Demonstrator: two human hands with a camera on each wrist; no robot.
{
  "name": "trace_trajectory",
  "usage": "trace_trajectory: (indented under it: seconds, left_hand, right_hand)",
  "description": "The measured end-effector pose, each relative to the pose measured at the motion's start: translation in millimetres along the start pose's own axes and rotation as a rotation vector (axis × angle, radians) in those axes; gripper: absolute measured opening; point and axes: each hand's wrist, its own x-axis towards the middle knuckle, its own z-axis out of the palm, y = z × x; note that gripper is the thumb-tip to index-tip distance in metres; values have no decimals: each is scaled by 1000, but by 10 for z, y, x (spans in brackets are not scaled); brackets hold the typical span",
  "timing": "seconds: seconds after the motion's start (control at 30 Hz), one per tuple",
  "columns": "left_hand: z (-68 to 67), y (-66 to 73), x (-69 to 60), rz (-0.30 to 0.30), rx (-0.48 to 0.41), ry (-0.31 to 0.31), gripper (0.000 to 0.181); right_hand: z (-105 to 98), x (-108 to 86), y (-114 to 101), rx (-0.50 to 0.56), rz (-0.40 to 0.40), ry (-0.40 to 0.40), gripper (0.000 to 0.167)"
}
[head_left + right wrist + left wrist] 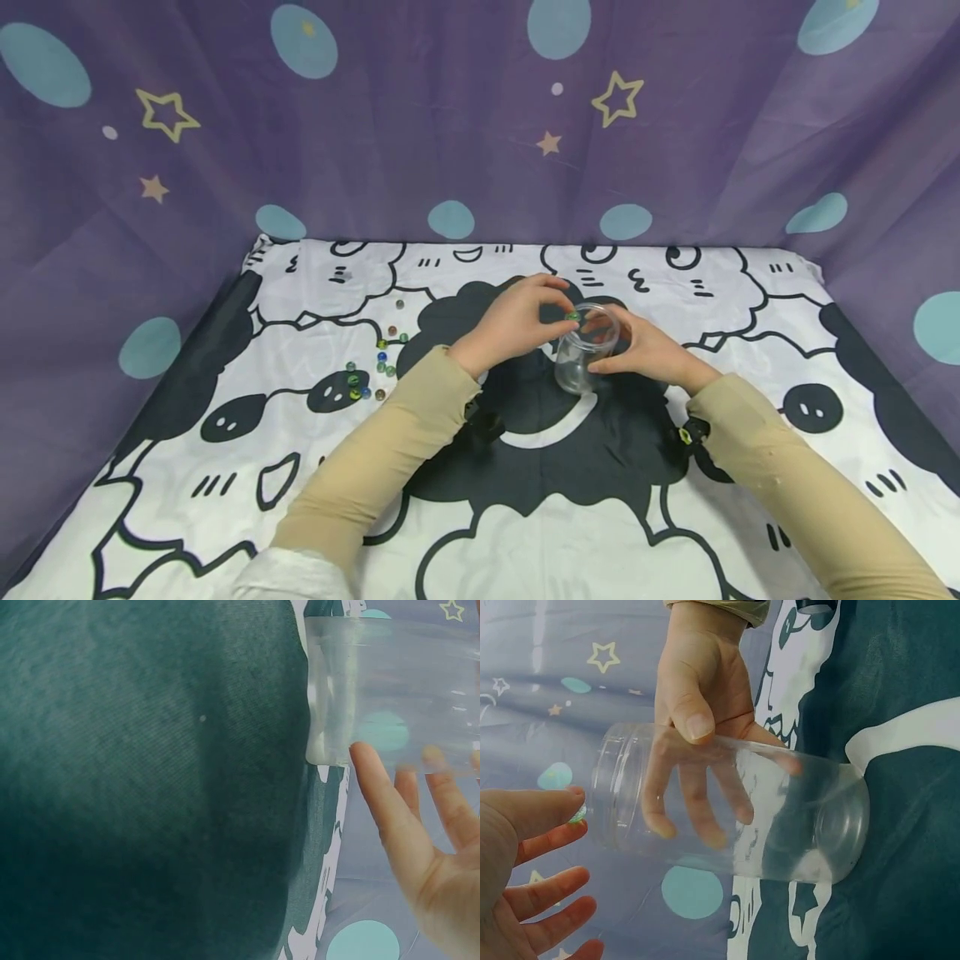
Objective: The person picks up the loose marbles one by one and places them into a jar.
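A clear, empty-looking jar (576,367) stands on the cloth, its open mouth up. My right hand (651,354) is curled round the jar's far and right side; the left wrist view shows its fingers (697,802) through the wall of the jar (780,817). Between thumb and index finger my left hand (517,323) pinches a green marble (573,317) at the jar's rim; in the left wrist view the marble (577,814) is partly hidden by the fingertips. In the right wrist view the right hand (427,847) touches the jar (397,697).
Several loose marbles, among them a blue marble (382,357) and a brown marble (380,395), lie on the patterned cloth (285,358) to the left of my left hand. A purple curtain (480,125) hangs behind the table and at both sides.
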Motion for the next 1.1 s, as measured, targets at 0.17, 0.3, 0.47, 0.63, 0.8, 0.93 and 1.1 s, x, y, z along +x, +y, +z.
trace_trajectory:
  seconds: [0.17, 0.3, 0.47, 0.63, 0.8, 0.93, 1.1]
  left_hand:
    - [31, 11, 36, -2, 10, -15, 22]
    - [37, 23, 48, -2, 15, -24, 22]
    - [28, 33, 51, 5, 9, -31, 21]
    - [9, 30, 49, 4, 10, -32, 22]
    - [-16, 25, 36, -13, 5, -38, 22]
    - [-29, 17, 18, -32, 10, -38, 22]
    - [-23, -1, -31, -40, 23, -39, 23]
  right_hand:
    - [-4, 2, 5, 6, 12, -5, 70]
    - [-1, 7, 14, 20, 10, -8, 71]
    - [1, 6, 18, 30, 2, -14, 71]
    - [-11, 5, 4, 26, 5, -13, 71]
    - [-18, 11, 5, 11, -1, -12, 70]
    - [-16, 12, 2, 6, -1, -4, 69]
    - [-8, 10, -5, 2, -1, -6, 69]
